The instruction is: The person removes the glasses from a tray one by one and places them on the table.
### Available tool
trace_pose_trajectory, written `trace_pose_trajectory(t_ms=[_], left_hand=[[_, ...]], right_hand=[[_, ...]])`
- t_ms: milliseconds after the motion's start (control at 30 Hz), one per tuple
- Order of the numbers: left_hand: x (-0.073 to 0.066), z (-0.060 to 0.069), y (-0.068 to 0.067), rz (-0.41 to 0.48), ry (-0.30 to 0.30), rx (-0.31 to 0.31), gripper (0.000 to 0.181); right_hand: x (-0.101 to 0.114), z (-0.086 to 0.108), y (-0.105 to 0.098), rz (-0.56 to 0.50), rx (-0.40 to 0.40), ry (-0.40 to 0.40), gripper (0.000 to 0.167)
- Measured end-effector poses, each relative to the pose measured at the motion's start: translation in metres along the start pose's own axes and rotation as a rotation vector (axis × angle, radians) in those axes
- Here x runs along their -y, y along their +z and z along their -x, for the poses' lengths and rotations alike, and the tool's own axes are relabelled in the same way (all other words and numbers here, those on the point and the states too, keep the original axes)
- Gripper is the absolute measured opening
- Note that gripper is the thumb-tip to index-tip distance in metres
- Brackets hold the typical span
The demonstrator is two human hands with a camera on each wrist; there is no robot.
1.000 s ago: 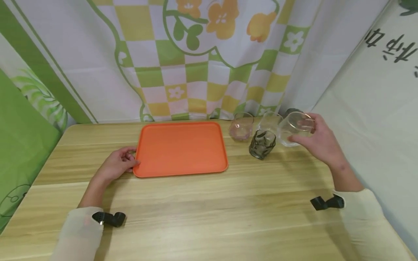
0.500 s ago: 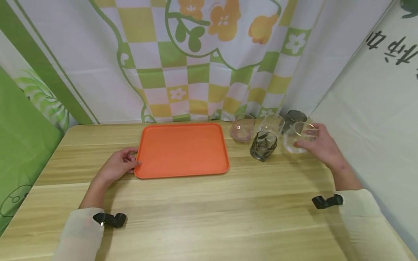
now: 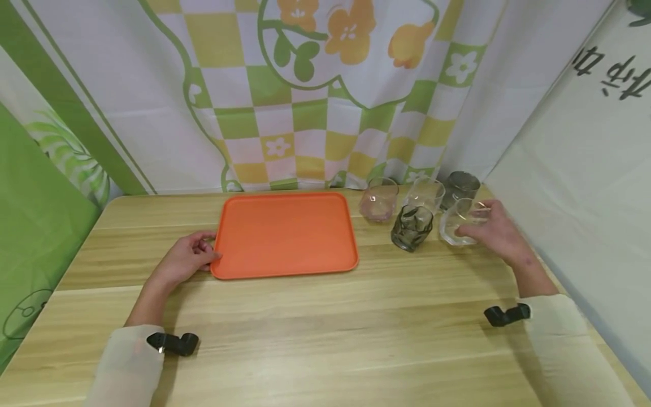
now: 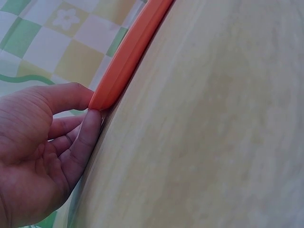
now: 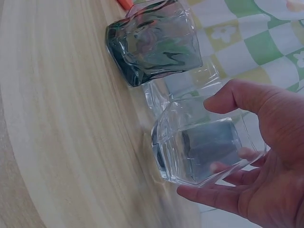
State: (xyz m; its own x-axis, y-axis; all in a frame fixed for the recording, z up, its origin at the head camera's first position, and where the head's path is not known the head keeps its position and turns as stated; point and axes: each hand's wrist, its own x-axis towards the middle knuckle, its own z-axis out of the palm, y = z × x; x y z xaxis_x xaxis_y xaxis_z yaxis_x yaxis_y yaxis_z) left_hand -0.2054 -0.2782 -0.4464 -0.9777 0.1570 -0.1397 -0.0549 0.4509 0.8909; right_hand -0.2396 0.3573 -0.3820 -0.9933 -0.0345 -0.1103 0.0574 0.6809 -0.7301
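In the head view, my left hand pinches the left edge of an orange tray lying flat on the table. The left wrist view shows thumb and finger on the tray's rim. My right hand holds a clear drinking glass, upright, thumb on one side and fingers round the other. Its base is at or close to the tabletop; I cannot tell whether it touches. Beside it stands a dark, wavy-sided glass. Behind are a second clear glass and a smoky grey glass.
A pinkish glass stands between the tray and the other glasses. The wooden table ends at a checked curtain behind and a white cloth wall on the right.
My right hand has brought the clear glass down and nearer to me, away from the grey glass, which now shows more fully. My left hand and the tray stay put.
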Motion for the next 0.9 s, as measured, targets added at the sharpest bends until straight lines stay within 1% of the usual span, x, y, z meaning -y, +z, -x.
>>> trace_pose_trajectory(t_ms=[233,433,567,767,833,900], left_hand=[[0.0011,-0.0008,-0.0005,-0.002,-0.006,-0.003,0.061],[0.0009,-0.0012,0.0006,0.019,0.011,0.006,0.061],[0.0001,-0.0017,0.0003,0.022,0.007,0.007,0.061],[0.0004,-0.0004,-0.0025,0.018,-0.015,0.015,0.063],[0.0000,-0.0004,-0.0035,0.022,-0.016,0.014,0.064],[-0.0017,-0.0009,-0.0040,0.024,-0.015,0.007,0.067]], right_hand=[[-0.0032,-0.0025,0.0031,-0.021,0.016,0.003,0.102],[-0.0073,-0.0044,0.0006,-0.013,0.028,0.011,0.104],[-0.0086,-0.0034,0.0012,-0.012,0.030,0.011,0.104],[-0.0089,-0.0015,0.0035,-0.007,0.067,-0.029,0.105],[-0.0089,-0.0016,0.0041,0.001,0.059,-0.042,0.106],[-0.0086,-0.0020,0.0048,0.002,0.033,-0.049,0.106]])
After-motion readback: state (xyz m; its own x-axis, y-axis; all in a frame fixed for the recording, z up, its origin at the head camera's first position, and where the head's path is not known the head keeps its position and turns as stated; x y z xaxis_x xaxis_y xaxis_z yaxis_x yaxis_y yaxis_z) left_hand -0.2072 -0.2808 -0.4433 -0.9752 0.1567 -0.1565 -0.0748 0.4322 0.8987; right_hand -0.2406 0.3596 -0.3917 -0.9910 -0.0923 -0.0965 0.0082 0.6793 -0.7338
